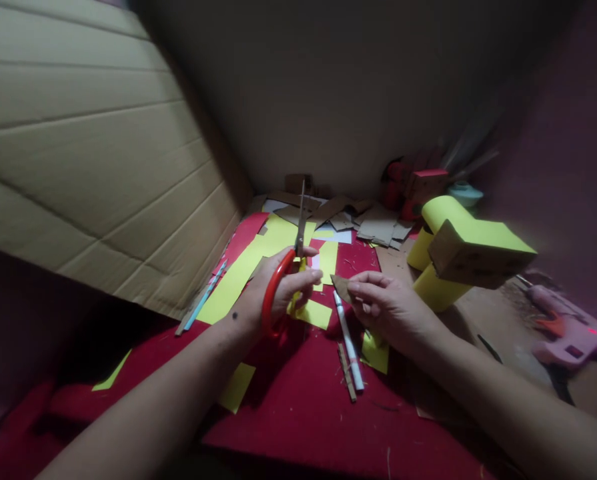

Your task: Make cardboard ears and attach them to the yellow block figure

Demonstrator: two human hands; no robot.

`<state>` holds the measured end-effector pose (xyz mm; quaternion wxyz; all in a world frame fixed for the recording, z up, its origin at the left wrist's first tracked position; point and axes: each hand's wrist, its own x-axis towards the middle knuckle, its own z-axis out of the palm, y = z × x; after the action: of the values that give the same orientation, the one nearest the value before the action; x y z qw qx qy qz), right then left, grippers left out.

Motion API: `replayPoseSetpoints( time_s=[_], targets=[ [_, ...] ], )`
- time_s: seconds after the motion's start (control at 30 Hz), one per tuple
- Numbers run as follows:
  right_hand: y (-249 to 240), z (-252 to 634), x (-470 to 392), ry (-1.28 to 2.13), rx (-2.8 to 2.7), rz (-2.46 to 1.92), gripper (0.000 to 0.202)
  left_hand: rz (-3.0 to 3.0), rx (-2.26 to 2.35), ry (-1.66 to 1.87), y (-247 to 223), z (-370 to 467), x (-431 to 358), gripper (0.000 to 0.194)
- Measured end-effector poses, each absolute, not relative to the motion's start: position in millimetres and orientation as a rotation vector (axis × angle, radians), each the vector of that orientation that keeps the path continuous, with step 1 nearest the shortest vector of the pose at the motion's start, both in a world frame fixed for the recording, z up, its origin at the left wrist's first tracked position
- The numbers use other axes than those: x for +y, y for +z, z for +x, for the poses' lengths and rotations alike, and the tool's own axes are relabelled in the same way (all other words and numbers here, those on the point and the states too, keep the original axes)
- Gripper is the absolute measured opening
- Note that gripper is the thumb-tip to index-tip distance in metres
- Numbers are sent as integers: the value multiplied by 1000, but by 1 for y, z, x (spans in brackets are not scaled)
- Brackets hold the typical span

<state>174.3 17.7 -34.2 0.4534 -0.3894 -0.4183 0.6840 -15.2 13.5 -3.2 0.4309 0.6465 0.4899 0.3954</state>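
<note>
In my left hand is a pair of scissors with red handles, the blades closed together and pointing up and away from me. My right hand pinches a small pointed piece of brown cardboard between thumb and fingertips. The two hands are apart, with the cardboard to the right of the scissors. Below the cardboard lies a white pen beside a narrow cardboard strip. Yellow paper pieces are spread under and around my hands.
A large cardboard panel leans on the left. On the right stand a yellow paper-covered cardboard model and a pink glue gun. Cardboard scraps pile up at the back of the red cloth. A blue pencil lies at left.
</note>
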Motion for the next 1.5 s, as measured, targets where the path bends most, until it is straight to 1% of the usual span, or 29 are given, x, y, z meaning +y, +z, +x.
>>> replayPoseSetpoints(
  time_s=[0.17,0.27,0.37,0.5,0.6,0.7,0.77,0.9,1.1,1.27,1.5],
  targets=[
    [-36,172,20,1649,-910,-925,21,1855,1603,977,-6,-35,31,26],
    [-38,171,21,1648,-885,-902,21,1971,1716,886,-13,-43,38,18],
    [-39,172,23,1671,-877,-887,21,2082,1676,799,-14,-49,39,15],
    [-38,171,23,1689,-842,-876,23,2136,1587,838,-4,-44,31,21],
    [-36,169,21,1709,-820,-867,23,2055,1472,869,0,-29,23,26],
    [-33,167,18,1746,-822,-858,22,1910,1244,797,-4,-12,16,23],
    [-32,166,17,1769,-829,-861,22,1806,1173,801,-7,-5,12,21],
    [-33,166,15,1788,-852,-876,23,1640,1142,840,-10,-2,9,24],
    [-39,170,17,1725,-874,-911,21,1525,1140,880,-9,-7,13,25],
    [-38,175,22,1645,-813,-915,21,1479,1168,883,-4,-11,17,20],
    [-37,175,22,1659,-835,-948,23,1442,1144,826,-6,-10,18,17]
  ],
)
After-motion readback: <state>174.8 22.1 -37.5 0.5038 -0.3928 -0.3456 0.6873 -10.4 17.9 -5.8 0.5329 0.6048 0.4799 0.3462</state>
